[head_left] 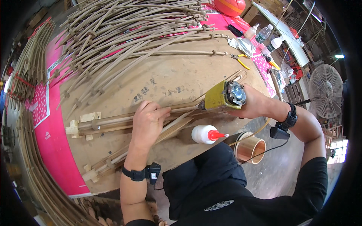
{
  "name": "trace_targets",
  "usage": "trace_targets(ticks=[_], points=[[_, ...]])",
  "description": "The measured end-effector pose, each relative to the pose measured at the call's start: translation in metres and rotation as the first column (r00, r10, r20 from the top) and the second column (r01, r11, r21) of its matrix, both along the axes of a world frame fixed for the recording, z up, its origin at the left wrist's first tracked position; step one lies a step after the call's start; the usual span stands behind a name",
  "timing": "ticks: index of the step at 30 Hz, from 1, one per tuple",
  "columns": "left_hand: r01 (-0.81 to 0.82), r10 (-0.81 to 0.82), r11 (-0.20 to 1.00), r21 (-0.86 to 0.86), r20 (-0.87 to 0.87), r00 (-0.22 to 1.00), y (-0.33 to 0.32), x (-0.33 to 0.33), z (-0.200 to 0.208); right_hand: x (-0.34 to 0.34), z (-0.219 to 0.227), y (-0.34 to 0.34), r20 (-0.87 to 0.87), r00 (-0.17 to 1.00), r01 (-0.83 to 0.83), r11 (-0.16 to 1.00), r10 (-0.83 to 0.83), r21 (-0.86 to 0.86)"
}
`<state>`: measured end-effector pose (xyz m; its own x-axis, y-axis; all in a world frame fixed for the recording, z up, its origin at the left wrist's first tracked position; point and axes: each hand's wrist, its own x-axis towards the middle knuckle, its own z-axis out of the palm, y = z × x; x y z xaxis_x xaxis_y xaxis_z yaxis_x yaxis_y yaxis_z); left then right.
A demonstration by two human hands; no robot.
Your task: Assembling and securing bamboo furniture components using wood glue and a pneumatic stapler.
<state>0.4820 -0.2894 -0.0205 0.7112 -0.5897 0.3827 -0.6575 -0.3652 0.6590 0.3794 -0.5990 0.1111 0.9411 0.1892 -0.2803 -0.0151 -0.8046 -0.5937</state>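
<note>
My right hand [253,101] grips a yellow-green nail gun [215,97], its nose resting at a long wooden piece [113,121] that lies across the board. To the left of the tool, my left hand [148,122] is closed over the same wooden piece, fingertips and thumb pinched together on it. The piece's left end sits in a pale wooden block fixture [75,130]. A second wooden piece [109,162] slants beside it, nearer me. Just below the gun a white bottle with a red cap [205,134] is on the board. Each wrist wears a black strap device.
Many thin wooden rods with round collars [124,37] are heaped across the back. Yellow-handled pliers [241,61] lie far right, near plastic bottles [264,34]. A copper-coloured cylinder [252,148] is beside my lap, with a hose nearby. A fan [326,90] stands at right.
</note>
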Motion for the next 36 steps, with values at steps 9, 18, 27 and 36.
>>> trace_targets(ticks=[9, 18, 27, 36], points=[[-0.020, 0.021, 1.000, 0.015, -0.007, 1.000, 0.000, -0.002, 0.002, 0.005, -0.002, 0.002, 0.019, 1.000, -0.015, 0.997, 0.016, -0.070], [-0.020, 0.019, 0.998, 0.060, 0.018, 1.000, 0.000, 0.000, 0.001, 0.002, -0.001, 0.004, -0.012, 0.998, 0.056, 0.996, -0.057, -0.075], [0.004, -0.009, 0.995, 0.101, 0.042, 0.999, 0.002, 0.003, 0.002, -0.050, 0.004, -0.114, 0.115, 0.799, 0.601, 0.781, -0.590, -0.171], [-0.024, -0.030, 0.952, 0.305, 0.171, 0.985, -0.007, -0.010, 0.010, -0.087, -0.090, -0.233, 0.264, 0.707, 0.689, 0.557, -0.656, -0.463]])
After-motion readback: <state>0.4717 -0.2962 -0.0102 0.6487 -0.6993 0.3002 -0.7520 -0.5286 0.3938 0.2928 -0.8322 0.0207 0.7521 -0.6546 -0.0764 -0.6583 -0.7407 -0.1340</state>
